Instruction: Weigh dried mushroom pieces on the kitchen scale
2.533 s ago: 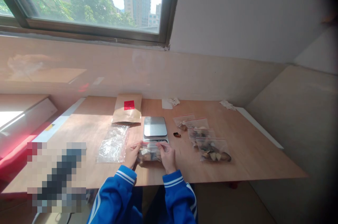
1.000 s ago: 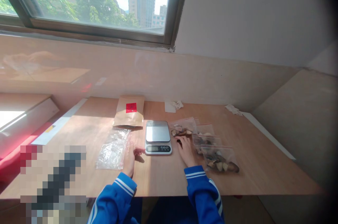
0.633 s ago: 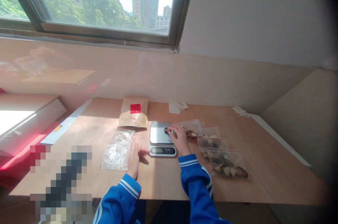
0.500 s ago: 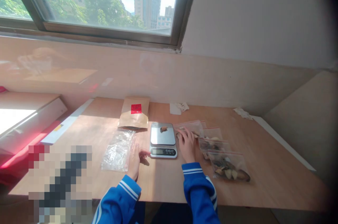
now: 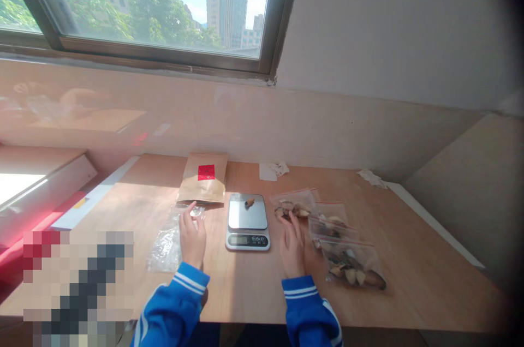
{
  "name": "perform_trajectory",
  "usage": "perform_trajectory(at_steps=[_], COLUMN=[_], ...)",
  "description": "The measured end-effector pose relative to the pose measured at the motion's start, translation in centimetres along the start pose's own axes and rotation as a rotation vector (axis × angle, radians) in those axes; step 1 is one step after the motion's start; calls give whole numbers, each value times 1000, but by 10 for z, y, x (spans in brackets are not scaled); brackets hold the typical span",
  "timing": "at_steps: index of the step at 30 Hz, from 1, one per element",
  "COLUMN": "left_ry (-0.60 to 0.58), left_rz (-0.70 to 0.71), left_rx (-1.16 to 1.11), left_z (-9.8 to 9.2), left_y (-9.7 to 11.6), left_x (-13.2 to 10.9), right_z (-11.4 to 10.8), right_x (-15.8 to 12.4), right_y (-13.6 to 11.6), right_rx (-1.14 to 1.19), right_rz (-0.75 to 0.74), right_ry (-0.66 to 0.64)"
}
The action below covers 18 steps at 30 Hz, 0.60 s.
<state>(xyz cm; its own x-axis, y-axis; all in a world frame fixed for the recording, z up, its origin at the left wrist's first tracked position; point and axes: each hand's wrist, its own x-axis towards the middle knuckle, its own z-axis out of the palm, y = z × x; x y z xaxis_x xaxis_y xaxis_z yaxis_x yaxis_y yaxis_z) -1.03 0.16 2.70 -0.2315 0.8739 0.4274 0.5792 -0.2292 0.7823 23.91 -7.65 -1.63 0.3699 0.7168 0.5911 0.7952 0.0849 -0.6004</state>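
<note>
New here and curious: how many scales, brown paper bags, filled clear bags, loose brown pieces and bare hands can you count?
Scale: 1
Brown paper bag: 1
Filled clear bags: at least 4, overlapping
Loose brown piece: 1
Left hand and right hand: 2
Total: at least 9

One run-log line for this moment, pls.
left hand: open, over clear plastic; right hand: open, at filled bag, contact unclear; scale: brown piece on top; paper pouch: beyond left hand
</note>
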Motion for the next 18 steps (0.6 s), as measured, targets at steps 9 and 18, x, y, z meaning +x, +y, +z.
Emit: perform_trajectory(at_steps=[9, 18], left_ry=[-193, 74], left_rz=[263, 527], left_rx=[378, 317], left_z=[21, -6], left_y=[-62, -17], left_x=[97, 102], right_z=[13, 38], right_x=[-104, -55], right_y=[-123, -172], right_rx=[382, 369], right_rz=[-25, -196], right_ry=[-366, -512])
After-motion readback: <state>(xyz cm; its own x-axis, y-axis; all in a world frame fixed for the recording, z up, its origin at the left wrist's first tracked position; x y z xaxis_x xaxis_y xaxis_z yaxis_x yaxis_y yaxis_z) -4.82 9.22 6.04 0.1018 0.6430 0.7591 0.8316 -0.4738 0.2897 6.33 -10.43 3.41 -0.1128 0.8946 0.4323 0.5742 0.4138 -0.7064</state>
